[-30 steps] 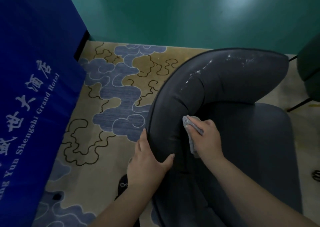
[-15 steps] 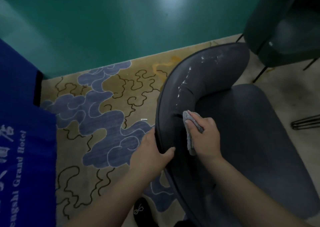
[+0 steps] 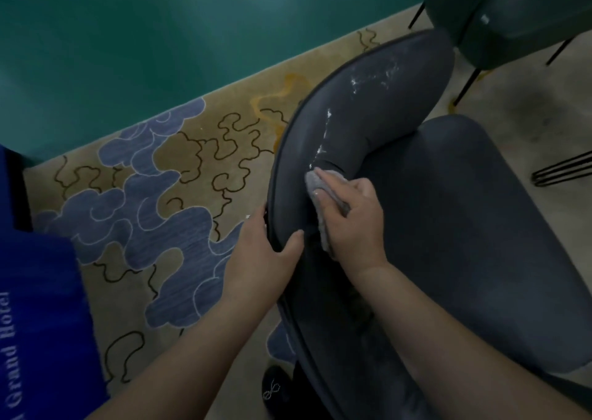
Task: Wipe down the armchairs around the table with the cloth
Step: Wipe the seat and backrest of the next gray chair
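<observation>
We grip the backrest rim of the dark armchair (image 3: 378, 122) with the left hand (image 3: 259, 253) to brace it, while the right hand (image 3: 352, 224) clutches the grey cloth (image 3: 315, 184) against the inner backrest, just below the white smears (image 3: 326, 125).

Carpeted floor by a teal wall

A tan carpet (image 3: 205, 150) with blue cloud shapes spreads below the teal wall (image 3: 160, 41); a blue hotel-lettered cloth (image 3: 41, 323) covers its left edge, a black shoe (image 3: 275, 391) rests at its near edge.
</observation>
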Demonstrator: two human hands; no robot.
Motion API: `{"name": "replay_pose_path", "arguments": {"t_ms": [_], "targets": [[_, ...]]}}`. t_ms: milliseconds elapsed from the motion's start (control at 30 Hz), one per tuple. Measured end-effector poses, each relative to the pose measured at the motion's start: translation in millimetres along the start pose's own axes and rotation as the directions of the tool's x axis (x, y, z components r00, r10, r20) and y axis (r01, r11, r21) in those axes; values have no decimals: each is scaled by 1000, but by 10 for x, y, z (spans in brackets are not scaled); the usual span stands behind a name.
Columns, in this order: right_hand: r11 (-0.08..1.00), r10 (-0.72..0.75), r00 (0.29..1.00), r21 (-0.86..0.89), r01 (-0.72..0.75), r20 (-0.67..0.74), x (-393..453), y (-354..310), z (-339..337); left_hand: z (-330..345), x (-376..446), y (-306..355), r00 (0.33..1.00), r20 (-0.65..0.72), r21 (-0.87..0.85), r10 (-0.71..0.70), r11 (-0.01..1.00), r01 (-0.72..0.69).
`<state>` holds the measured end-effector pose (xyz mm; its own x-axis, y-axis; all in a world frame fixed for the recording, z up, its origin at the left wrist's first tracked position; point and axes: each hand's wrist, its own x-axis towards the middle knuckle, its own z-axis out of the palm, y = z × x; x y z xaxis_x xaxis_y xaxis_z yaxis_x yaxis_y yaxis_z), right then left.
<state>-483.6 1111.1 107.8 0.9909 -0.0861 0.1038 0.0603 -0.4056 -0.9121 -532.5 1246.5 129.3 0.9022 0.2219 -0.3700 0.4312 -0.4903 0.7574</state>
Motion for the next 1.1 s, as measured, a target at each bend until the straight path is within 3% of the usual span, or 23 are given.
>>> {"name": "replay_pose_path", "arguments": {"t_ms": [67,133,200,300,367,433,500,567,667,733,867,967,1033,1100], "targets": [[993,-109,988,-25,113,109,82,-52,89,-12,103,38,1000,-7,14,6,1000,-6],[984,-124,983,-109,139,137,117,46,63,-26,178,63,1000,0,23,9,1000,-9],[989,-46,998,-138,52,50,143,217,-67,-36,238,74,1000,-1,30,10,999,-10],[993,103,990,-49,-109,-100,216,269,-131,-31,325,100,1000,-6,24,24,999,-23],[999,6,995,-45,-10,-101,330,116,5,-33,419,139,999,-16,10,37,999,-37],[984,-143,990,-105,144,22,409,-17,158,-40,544,199,998,-22,-11,65,998,-65],[970,-181,981,-153,189,65,434,18,173,-52,675,258,996,-9,-17,91,996,-91],[982,-107,994,-158,101,-32,406,196,41,-50,781,276,996,23,-35,91,995,-90],[986,133,970,-72,-150,-204,406,352,-155,-26,908,295,995,61,-45,85,996,-82],[989,128,959,-45,-144,-255,553,259,-75,-19,1015,331,994,62,-54,89,995,-86],[988,-76,997,-135,71,-32,767,42,199,-14,1193,415,991,55,-26,120,993,-119],[991,112,985,-58,-120,-129,638,212,58,6,1204,438,986,48,34,158,987,-160],[962,273,936,48,-270,-221,563,270,-24,23,1190,433,986,44,64,163,984,-166],[958,287,918,77,-277,-274,614,184,52,30,1203,422,986,55,93,155,983,-159]]}}
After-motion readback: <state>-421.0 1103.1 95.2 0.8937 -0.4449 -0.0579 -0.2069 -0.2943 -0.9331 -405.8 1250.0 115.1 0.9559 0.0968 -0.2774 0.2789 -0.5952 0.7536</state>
